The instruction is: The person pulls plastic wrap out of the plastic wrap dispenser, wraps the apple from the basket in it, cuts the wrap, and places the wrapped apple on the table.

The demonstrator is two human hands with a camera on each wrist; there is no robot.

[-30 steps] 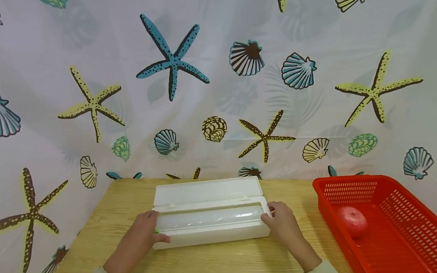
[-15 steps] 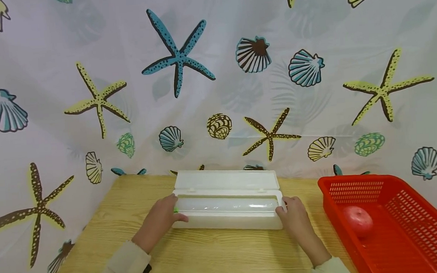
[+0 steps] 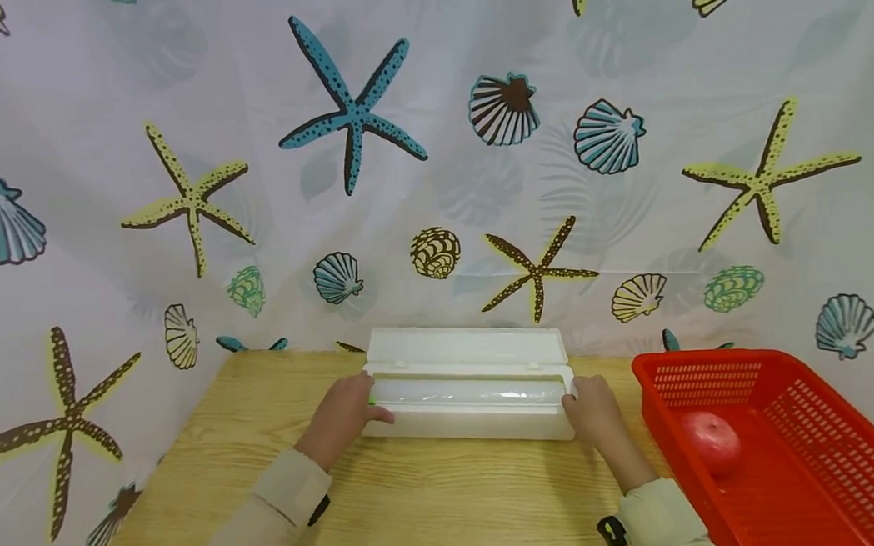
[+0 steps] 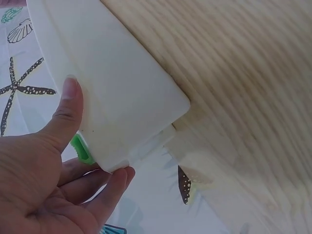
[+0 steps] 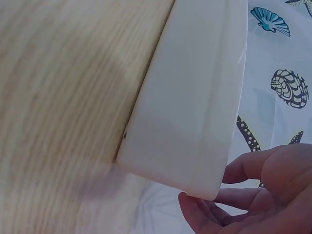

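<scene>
A long white plastic wrap dispenser (image 3: 469, 424) lies across the back of the table, its lid (image 3: 467, 346) raised and a roll of clear film (image 3: 467, 390) inside. My left hand (image 3: 344, 414) grips its left end, thumb on the front wall and fingers curled around the end. In the left wrist view, a green tab (image 4: 83, 149) shows between that thumb and the fingers. At the opposite end, my right hand (image 3: 594, 407) holds the corner; the right wrist view shows its fingertips (image 5: 187, 202) against the end wall.
To the right stands a red plastic basket (image 3: 681, 458) with slotted walls, a round, shiny pink thing (image 3: 713, 441) inside it. Behind the wooden table (image 3: 451, 506) hangs a white curtain (image 3: 402, 200) printed with starfish and shells.
Both hands have moved the dispenser away from me toward the curtain and somewhat to the right, keeping their grip on its ends. The lid stays raised.
</scene>
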